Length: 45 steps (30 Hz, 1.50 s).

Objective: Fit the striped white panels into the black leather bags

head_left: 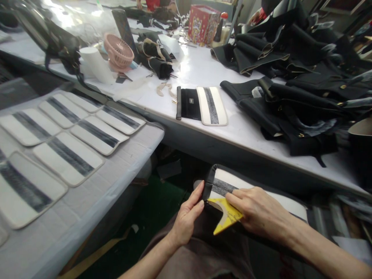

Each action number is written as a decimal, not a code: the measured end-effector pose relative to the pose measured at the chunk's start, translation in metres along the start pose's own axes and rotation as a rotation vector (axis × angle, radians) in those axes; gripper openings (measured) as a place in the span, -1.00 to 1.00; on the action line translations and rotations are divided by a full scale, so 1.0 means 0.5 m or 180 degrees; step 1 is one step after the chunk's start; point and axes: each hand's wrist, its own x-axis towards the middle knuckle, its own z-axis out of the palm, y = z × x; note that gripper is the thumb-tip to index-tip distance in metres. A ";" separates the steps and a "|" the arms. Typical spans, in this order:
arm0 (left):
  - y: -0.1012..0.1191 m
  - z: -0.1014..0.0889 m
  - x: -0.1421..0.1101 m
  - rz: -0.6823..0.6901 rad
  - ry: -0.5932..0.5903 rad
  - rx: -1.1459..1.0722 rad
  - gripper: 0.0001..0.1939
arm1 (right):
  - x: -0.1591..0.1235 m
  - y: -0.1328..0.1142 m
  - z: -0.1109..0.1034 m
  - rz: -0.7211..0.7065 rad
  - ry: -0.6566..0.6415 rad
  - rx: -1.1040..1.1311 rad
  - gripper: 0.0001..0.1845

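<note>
On my lap lies a black leather bag piece [222, 186] with a white panel and a dark grey stripe across it. My left hand [187, 213] grips its black folded edge between thumb and fingers. Closed around a flat yellow tool [232, 213] with a curved cutout, my right hand [255, 209] rests over the white panel. One tip of the tool meets the black edge close to my left fingertips. Part of the bag piece is hidden under my right hand and forearm.
A white striped panel [211, 104] lies beside a black piece [190, 104] on the white table [197, 69]. Black bag parts [279, 97] are heaped at right. Several striped panels [69, 157] cover the left table. A pink fan [118, 50] and red box [203, 25] stand behind.
</note>
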 end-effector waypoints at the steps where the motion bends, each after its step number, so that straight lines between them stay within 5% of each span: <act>1: 0.000 0.000 0.000 0.0009 -0.0014 0.0021 -0.45 | 0.001 0.003 -0.001 -0.0050 0.0006 -0.0041 -0.82; 7: 0.001 -0.001 0.002 0.0040 -0.0023 0.0168 -0.46 | 0.017 0.008 -0.010 -0.0393 0.0006 -0.0504 -0.84; 13: 0.005 0.000 0.000 0.0055 -0.0064 0.0262 -0.45 | 0.018 0.007 -0.025 -0.0072 -0.0261 0.0014 -0.90; 22: 0.012 -0.003 0.000 0.0074 -0.0048 0.0384 -0.45 | 0.039 0.028 -0.037 -0.0417 -0.0393 0.0008 -0.87; 32: 0.011 -0.001 0.003 0.0067 -0.0016 0.0400 -0.45 | 0.045 0.007 -0.058 -0.0080 -0.0422 -0.0244 -0.88; 39: -0.001 -0.004 -0.002 0.0142 -0.0003 0.0467 -0.46 | 0.046 0.011 -0.044 0.0200 -0.0613 0.0735 -0.81; 45: 0.001 -0.007 -0.001 0.0121 0.0009 0.0443 -0.48 | 0.062 0.047 -0.025 -0.0045 -0.0623 0.1745 -0.83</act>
